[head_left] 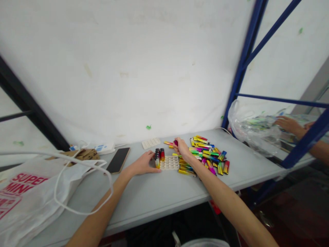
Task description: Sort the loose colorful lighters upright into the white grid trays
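Observation:
A white tray point(170, 164) with round holes lies on the grey table point(159, 192). A few lighters point(159, 154) stand upright in its left end. My left hand point(144, 163) rests at the tray's left side, fingers curled against the standing lighters. My right hand point(182, 147) is raised just behind the tray, pinched on a dark red lighter point(175, 142). A heap of colourful metallic lighters point(205, 157) lies to the right of the tray, under and beyond my right forearm.
A second white tray point(151, 142) lies at the wall. A phone point(118, 160), a power strip point(104, 148) and a white shopping bag point(31, 195) are on the left. Beyond the blue rack post point(240, 68), another person's hand point(288, 124) reaches into a clear plastic bag point(250, 128).

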Motion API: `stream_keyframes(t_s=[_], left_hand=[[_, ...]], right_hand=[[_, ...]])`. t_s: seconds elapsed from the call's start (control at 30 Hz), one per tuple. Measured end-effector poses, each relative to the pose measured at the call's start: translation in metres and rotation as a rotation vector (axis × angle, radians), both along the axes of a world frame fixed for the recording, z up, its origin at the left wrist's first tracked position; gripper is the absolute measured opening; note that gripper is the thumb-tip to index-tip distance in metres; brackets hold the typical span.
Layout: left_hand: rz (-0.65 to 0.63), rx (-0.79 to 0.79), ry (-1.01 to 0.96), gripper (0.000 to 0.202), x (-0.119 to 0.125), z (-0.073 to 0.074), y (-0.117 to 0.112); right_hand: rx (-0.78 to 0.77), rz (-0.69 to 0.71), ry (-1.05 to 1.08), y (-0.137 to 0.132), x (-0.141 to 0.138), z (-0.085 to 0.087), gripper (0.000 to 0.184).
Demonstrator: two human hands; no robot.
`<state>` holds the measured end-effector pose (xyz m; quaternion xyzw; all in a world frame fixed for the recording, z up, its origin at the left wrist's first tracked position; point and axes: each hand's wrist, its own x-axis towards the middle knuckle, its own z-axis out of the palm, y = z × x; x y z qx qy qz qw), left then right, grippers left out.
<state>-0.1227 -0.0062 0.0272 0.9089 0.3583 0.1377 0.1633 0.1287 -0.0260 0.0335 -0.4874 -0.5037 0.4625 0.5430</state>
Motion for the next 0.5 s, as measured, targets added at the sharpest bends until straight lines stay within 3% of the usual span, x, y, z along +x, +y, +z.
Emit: stream_keyframes(t_s=[0.2, 0.33, 0.5], left_hand=[[-0.004, 0.006, 0.000, 0.069, 0.0001, -0.0022, 0.0017], [-0.008, -0.003, 0.001, 0.069, 0.0016, 0.0014, -0.0008], [0.005, -0.016, -0.017, 0.070, 0.0022, 0.0010, -0.0017]], right_hand=[[0.035, -0.040, -0.071, 0.0003, 0.0013, -0.0042, 0.055], [0.035, 0.057, -0.037, -0.0002, -0.0020, -0.0011, 0.063], [0.192, 0.102, 0.032, -0.0013, -0.0050, 0.0020, 0.062]])
